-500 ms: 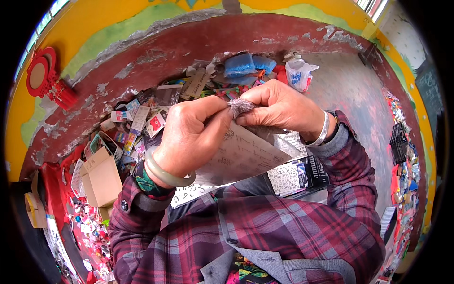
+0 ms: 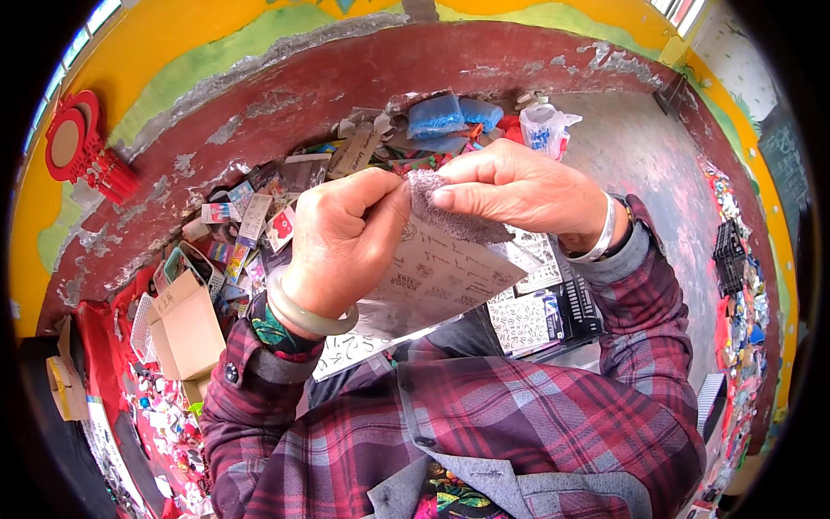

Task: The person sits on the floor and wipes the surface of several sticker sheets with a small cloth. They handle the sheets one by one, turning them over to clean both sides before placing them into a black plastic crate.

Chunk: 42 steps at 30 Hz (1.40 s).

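In front of my chest, my left hand [image 2: 344,235] is closed, with thumb and forefinger pinching the upper edge of a thin, whitish sheet [image 2: 424,285] printed with small dark drawings and script. A fuzzy grey-purple cloth [image 2: 462,228] covers the sheet's upper edge. My right hand [image 2: 529,190] grips this cloth, thumb on top, fingers partly hidden behind it. The sheet hangs tilted below both hands. Under it, more printed sheets [image 2: 519,324] lie around my lap, some in a black plastic crate [image 2: 581,303].
An open cardboard box [image 2: 186,324] stands left, beside a white basket [image 2: 143,327]. Piled cards and packets [image 2: 255,216] line the peeling red wall [image 2: 346,73]. Blue plastic bags [image 2: 437,117] and a white carrier bag [image 2: 546,130] lie ahead. Small goods and a black basket [image 2: 729,258] line the right.
My right hand has spread the bunched cloth down over the sheet's upper edge and shifted slightly right. My left hand keeps its pinch, and the sheet has tilted a little.
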### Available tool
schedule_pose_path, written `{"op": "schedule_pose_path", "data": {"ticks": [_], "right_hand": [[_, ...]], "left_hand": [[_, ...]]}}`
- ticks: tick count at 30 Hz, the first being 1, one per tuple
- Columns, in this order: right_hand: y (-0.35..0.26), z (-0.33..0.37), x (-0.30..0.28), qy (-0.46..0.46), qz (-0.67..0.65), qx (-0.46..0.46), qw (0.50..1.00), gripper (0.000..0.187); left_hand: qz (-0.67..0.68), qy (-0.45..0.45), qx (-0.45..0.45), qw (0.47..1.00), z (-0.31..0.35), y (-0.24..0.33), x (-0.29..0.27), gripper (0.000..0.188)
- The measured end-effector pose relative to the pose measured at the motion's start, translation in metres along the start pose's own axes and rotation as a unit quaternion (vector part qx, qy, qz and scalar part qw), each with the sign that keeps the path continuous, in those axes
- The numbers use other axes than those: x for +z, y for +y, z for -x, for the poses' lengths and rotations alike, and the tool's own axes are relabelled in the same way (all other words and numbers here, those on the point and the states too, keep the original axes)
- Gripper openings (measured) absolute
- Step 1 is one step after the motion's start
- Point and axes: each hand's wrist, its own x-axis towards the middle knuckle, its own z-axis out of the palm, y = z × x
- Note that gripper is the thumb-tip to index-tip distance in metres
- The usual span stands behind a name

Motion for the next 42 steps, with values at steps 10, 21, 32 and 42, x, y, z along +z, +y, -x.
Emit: {"op": "schedule_pose_path", "data": {"ticks": [10, 21, 32, 42], "right_hand": [[0.005, -0.005, 0.008, 0.054, 0.104, -0.099, 0.988, 0.018], [0.005, 0.012, 0.006, 0.065, 0.201, -0.095, 0.973, 0.011], [0.018, 0.024, -0.002, 0.045, 0.188, -0.09, 0.977, 0.011], [0.032, 0.032, -0.007, 0.092, 0.226, -0.153, 0.958, 0.01]], "left_hand": [[0.026, 0.033, 0.009, 0.999, 0.002, 0.0, 0.004, 0.009], [0.042, 0.045, -0.051, 0.997, 0.011, -0.003, -0.002, 0.012], [0.091, 0.071, -0.078, 0.99, 0.017, -0.014, -0.012, 0.014], [0.118, 0.126, -0.068, 0.983, 0.016, -0.022, -0.022, 0.011]]}}
